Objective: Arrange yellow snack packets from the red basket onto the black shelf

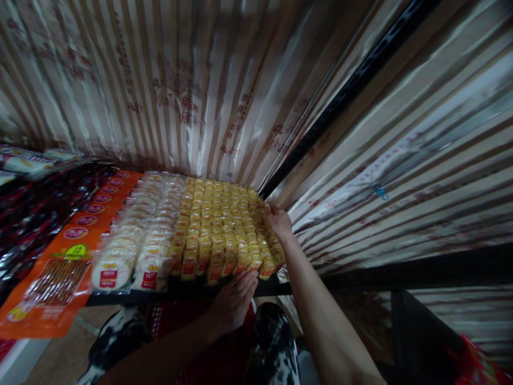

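Observation:
Rows of small yellow-wrapped snack packets [218, 224] stand packed together on a dark shelf. My left hand [238, 299] is at their front edge, its fingers stretched out flat and side by side against the lower front packets. At the far right side of the block, my right hand [279, 222] rests against the outermost row, fingers lightly bent and partly hidden by the packets. Neither hand visibly grips a packet. Left of the yellow rows stand two rows of clear-wrapped round white crackers [150, 256].
Orange bags of stick snacks [60, 283] lie left of the crackers, beside dark shiny packs [44, 214]. Striped plastic sheeting [192, 80] hangs behind, crossed by a black metal post [340, 101]. A red basket [192, 347] sits below the shelf between my knees.

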Tool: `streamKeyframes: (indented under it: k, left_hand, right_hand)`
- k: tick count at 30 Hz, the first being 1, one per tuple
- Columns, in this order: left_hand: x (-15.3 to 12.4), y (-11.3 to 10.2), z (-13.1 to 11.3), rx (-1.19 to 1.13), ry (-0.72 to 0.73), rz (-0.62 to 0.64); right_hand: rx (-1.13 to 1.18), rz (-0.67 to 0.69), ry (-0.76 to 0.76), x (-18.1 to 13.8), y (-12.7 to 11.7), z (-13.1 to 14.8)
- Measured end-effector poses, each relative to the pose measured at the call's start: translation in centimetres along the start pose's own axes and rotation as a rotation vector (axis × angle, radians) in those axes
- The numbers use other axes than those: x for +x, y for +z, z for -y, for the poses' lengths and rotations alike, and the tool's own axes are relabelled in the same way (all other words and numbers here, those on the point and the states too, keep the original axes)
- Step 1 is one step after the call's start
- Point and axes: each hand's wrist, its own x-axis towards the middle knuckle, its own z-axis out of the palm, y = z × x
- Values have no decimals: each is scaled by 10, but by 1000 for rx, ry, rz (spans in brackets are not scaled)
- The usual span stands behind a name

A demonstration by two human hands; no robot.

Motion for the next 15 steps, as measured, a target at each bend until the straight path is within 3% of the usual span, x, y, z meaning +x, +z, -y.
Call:
streamKeyframes:
  k: [4, 7, 15]
  left_hand:
    - [-1, 3, 0, 25, -13, -31]
    - [-2, 5, -1, 52, 0, -42]
    - [-2, 1, -1, 26, -15, -32]
  right_hand:
    - [81, -18, 6, -29, -10, -7]
    - [18, 24, -10, -44, -12, -14]
    - [-254, 185, 26, -40, -7, -7]
